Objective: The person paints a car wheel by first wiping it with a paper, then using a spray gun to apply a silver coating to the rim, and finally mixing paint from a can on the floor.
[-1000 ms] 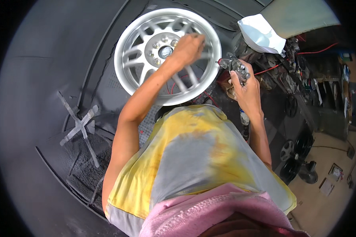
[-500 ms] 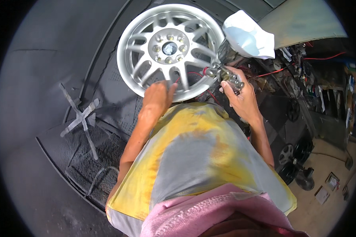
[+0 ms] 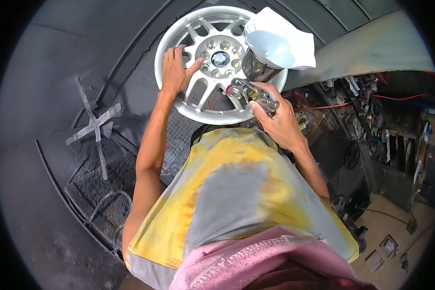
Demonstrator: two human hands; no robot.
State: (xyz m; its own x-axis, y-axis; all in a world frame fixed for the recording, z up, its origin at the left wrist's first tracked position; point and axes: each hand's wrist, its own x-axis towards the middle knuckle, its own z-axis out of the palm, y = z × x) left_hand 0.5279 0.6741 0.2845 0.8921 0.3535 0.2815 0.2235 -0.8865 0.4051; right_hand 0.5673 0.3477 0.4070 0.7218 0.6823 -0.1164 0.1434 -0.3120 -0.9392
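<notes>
A silver alloy wheel lies face up at the top middle, several bolt holes ringing its hub. My left hand rests on its left spokes, fingers spread, thumb stretched toward the hub. In my right hand is a metal spray gun, gripped by its body over the wheel's lower right edge. The gun's shiny metal cup stands above the grip. A white paper strainer cone sits in the cup's mouth and hides what is inside. The cup and cone cover part of the wheel's right side.
A paint-coated cross-shaped stand is at the left against dark, sprayed surfaces. On the right are cluttered shelves and a red hose or cable. Black round parts lie on the tan floor at the lower right.
My left hand has gone up and left from the wheel's near edge onto its left spokes. The spray gun, with its cup and cone, has shifted left further over the wheel.
</notes>
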